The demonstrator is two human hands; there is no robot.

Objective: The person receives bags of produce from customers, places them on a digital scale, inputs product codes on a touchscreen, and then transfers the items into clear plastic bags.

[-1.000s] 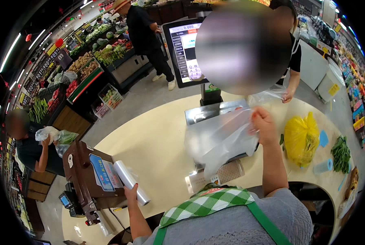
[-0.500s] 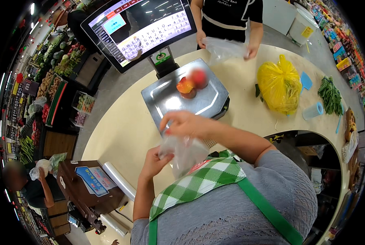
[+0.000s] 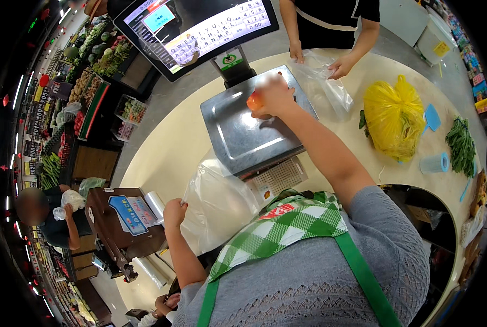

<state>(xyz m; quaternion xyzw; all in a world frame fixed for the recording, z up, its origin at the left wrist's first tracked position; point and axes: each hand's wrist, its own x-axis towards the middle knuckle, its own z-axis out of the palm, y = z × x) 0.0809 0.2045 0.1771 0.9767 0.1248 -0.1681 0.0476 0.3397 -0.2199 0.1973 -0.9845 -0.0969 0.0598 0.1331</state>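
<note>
the left hand (image 3: 175,213) pinches the edge of a thin, translucent plastic bag (image 3: 219,193) between its fingertips. the blurred right hand (image 3: 277,97) curls its fingers around round, red-orange fruit (image 3: 255,101) on a flat, silver metal weighing scale (image 3: 235,133), below a black-framed screen (image 3: 200,35).

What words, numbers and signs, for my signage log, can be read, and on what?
I leave wording uncopied:
Black-framed touchscreen monitor: large keys legible; side text too small.
Blue-and-white panel on the brown boxy machine: large characters, partly blurred.
Green rectangular sticker below the monitor: round emblem; any lettering too small.
Red patch on the green-and-white checked cloth apron: blurred.
Yellow label on the white round bin: too small.
</note>
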